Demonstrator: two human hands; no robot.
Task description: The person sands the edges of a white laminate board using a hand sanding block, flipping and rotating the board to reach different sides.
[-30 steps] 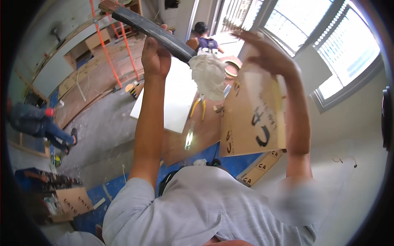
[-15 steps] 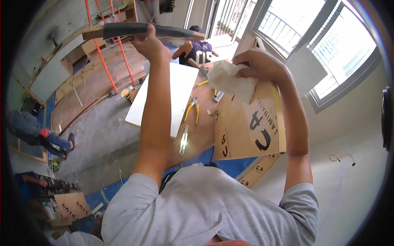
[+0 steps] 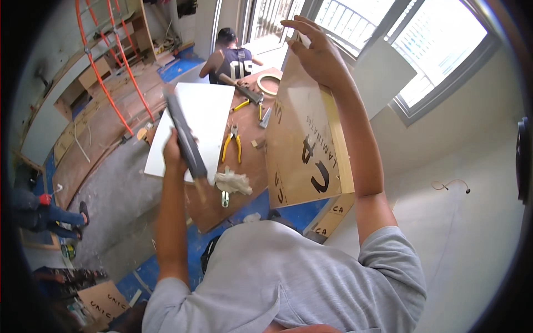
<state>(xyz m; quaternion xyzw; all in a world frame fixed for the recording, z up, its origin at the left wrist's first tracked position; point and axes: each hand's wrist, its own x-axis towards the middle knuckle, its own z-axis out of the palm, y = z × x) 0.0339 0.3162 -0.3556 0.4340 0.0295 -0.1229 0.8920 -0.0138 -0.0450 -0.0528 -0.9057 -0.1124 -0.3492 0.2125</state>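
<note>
A long wooden stick point(image 3: 187, 136) with a dark, sandpaper-like wrap is in my left hand point(image 3: 174, 155), tilted over a white panel point(image 3: 214, 105). My fingers are closed around its middle. Up at the top edge of an upright brown, printed board point(image 3: 302, 144), my right hand point(image 3: 321, 58) is open with its fingers stretched out; whether it touches the board I cannot tell. A crumpled whitish cloth point(image 3: 233, 181) lies on the brown worktable point(image 3: 208, 211), beside a green-handled tool point(image 3: 225, 199).
Yellow-handled pliers point(image 3: 232, 143), a hammer point(image 3: 248, 93) and a tape roll point(image 3: 269, 84) lie on the worktable. Beyond it a person in a dark jersey point(image 3: 236, 61) bends down. An orange ladder point(image 3: 105, 66) stands at the far left; another person's legs point(image 3: 64, 219) show below.
My left hand has brought the wrapped stick down and turned it from level to steep. The cloth has left my right hand and lies on the worktable. My view has shifted.
</note>
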